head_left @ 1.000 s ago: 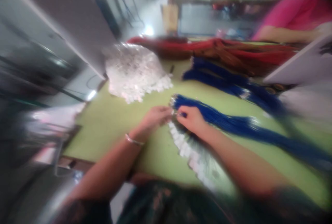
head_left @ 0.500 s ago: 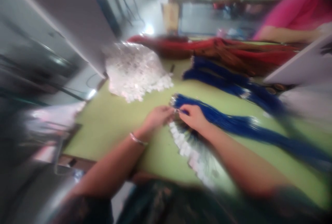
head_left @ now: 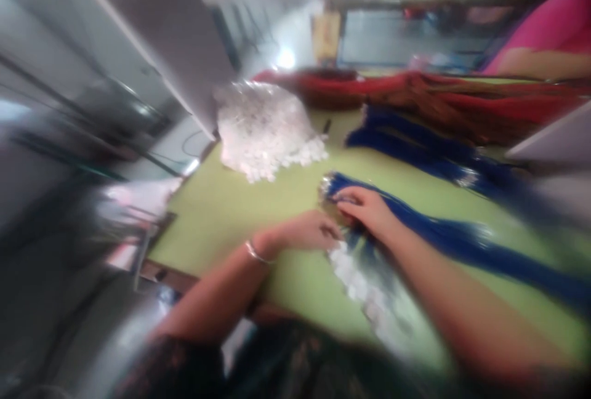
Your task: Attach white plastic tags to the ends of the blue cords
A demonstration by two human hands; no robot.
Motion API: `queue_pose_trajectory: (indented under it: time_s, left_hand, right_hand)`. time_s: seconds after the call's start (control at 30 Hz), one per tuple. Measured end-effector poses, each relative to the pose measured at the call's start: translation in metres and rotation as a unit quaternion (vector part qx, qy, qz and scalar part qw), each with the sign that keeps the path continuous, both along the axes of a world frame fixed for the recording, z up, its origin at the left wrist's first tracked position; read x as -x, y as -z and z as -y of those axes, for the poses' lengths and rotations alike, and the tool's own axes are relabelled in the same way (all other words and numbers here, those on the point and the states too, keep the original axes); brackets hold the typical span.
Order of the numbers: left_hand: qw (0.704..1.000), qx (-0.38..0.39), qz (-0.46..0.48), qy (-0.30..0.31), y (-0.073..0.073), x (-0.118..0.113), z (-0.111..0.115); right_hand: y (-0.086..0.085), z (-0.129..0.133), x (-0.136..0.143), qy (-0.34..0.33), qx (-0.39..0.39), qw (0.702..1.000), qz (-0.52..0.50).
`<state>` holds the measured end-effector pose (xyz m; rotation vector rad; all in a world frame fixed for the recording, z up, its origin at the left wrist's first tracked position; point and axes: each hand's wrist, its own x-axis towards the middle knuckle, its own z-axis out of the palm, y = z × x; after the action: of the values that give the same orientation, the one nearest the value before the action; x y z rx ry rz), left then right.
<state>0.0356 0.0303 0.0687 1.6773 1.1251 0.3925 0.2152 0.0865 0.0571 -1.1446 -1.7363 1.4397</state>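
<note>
My left hand (head_left: 316,231) has its fingers curled down at the top end of a row of white plastic connectors (head_left: 355,282) with wires attached. What its fingertips hold, if anything, is too blurred to make out. My right hand (head_left: 367,209) is closed at the tip end of a bundle of blue wires (head_left: 425,229), thumb and fingers pinched on a wire there. Small metallic tips (head_left: 324,185) show at the bundle's end, just beyond the right fingers. My right forearm passes over part of the connector row's wires.
A clear plastic bag (head_left: 265,119) spills many white connectors (head_left: 268,165) onto the green tabletop (head_left: 217,202). More blue wire bundles (head_left: 406,146) and long red and brown wires (head_left: 415,91) lie behind. Across the table shows a person's pink sleeve (head_left: 554,26).
My hands were together at the tip of the blue bundle. Now my left hand has come down and nearer to the connector row, while my right stays by the bundle's end. The camera view shifted.
</note>
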Motion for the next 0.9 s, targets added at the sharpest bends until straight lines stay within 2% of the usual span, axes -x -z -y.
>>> queue_pose_trajectory:
  time_s: [0.03, 0.07, 0.1, 0.13, 0.17, 0.2, 0.23, 0.3, 0.43, 0.53, 0.6, 0.7, 0.8, 0.83, 0.9]
  left_hand:
    - [1.0, -0.019, -0.016, -0.006, -0.003, 0.007, -0.001]
    - [0.996, -0.049, -0.043, -0.053, -0.003, 0.017, -0.004]
    - [0.983, -0.089, -0.081, -0.138, -0.003, 0.029, -0.008]
    - [0.949, -0.134, -0.132, -0.254, 0.0, 0.042, -0.014]
    - [0.899, -0.189, -0.192, -0.346, 0.003, 0.055, -0.021]
    - [0.849, -0.227, -0.249, -0.407, 0.007, 0.067, -0.028]
    - [0.819, -0.231, -0.294, -0.435, 0.011, 0.078, -0.034]
    - [0.793, -0.224, -0.352, -0.444, 0.018, 0.09, -0.045]
    - [0.799, -0.211, -0.385, -0.411, 0.024, 0.09, -0.053]
    - [0.814, -0.194, -0.37, -0.403, 0.017, 0.086, -0.046]
    - [0.836, -0.177, -0.331, -0.4, 0.009, 0.084, -0.039]
    - [0.882, -0.143, -0.208, -0.398, 0.0, 0.076, -0.028]
    - [0.934, -0.064, -0.012, -0.352, -0.001, 0.054, -0.02]
    - [0.94, -0.026, 0.062, -0.336, 0.001, 0.045, -0.018]
    - [0.922, 0.05, 0.201, -0.326, 0.008, 0.028, -0.016]
  right_hand:
    - [0.0, 0.001, 0.0, -0.019, 0.02, 1.0, -0.002]
    - [0.001, 0.002, 0.0, -0.034, 0.033, 0.999, 0.003]
    - [0.002, 0.003, 0.001, -0.04, 0.04, 0.998, 0.009]
    - [0.004, 0.004, 0.001, -0.036, 0.039, 0.998, 0.014]
    - [0.005, 0.004, 0.002, -0.027, 0.029, 0.999, 0.016]
    - [0.006, 0.004, 0.003, -0.015, 0.013, 1.0, 0.017]
    - [0.007, 0.004, 0.004, -0.004, -0.006, 1.0, 0.018]
    - [0.007, 0.003, 0.006, 0.005, -0.044, 0.998, 0.033]
    - [0.005, 0.004, 0.008, 0.001, -0.088, 0.994, 0.068]
    - [0.006, 0.005, 0.009, -0.002, -0.103, 0.991, 0.084]
    - [0.007, 0.005, 0.009, 0.002, -0.109, 0.99, 0.094]
    - [0.009, 0.006, 0.01, 0.01, -0.124, 0.988, 0.096]
    - [0.008, 0.007, 0.01, 0.007, -0.137, 0.987, 0.086]
    - [0.007, 0.008, 0.01, 0.009, -0.138, 0.987, 0.082]
    - [0.006, 0.009, 0.009, 0.019, -0.138, 0.988, 0.074]
